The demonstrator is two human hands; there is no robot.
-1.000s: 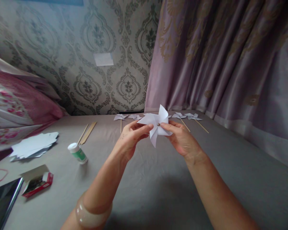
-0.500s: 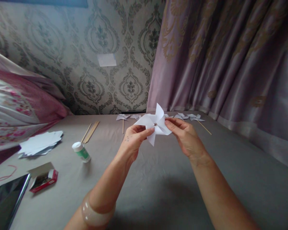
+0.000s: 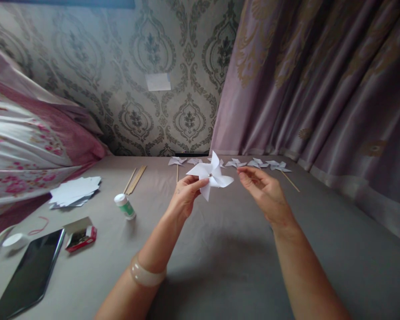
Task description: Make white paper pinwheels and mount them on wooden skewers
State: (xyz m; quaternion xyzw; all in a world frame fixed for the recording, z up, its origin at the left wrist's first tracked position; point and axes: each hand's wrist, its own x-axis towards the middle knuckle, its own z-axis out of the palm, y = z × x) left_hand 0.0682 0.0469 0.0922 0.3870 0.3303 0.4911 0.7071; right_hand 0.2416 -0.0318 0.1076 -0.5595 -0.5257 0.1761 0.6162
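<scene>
A white paper pinwheel (image 3: 205, 169) with a small metal pin at its centre is held up in front of me. My left hand (image 3: 186, 194) pinches it from the left, thumb on the paper near the pin. My right hand (image 3: 266, 194) hovers just right of the pinwheel, apart from it, with fingers loosely curled and nothing seen between them. Behind them, several finished-looking paper pinwheels lie in a row along the far edge, among them a left pinwheel (image 3: 177, 161) and a right pinwheel (image 3: 278, 166) on sticks.
To the left stand a white-and-green bottle (image 3: 125, 207), wooden sticks (image 3: 136, 180) and a stack of white paper (image 3: 75, 190). Nearer are an open red box (image 3: 81, 238), a dark tablet or phone (image 3: 30, 275), a white round object (image 3: 14, 241) and a red string (image 3: 40, 226).
My right hand has let go of the pinwheel and drawn off to the right. The left hand still holds it. The view has shifted slightly to the left.
</scene>
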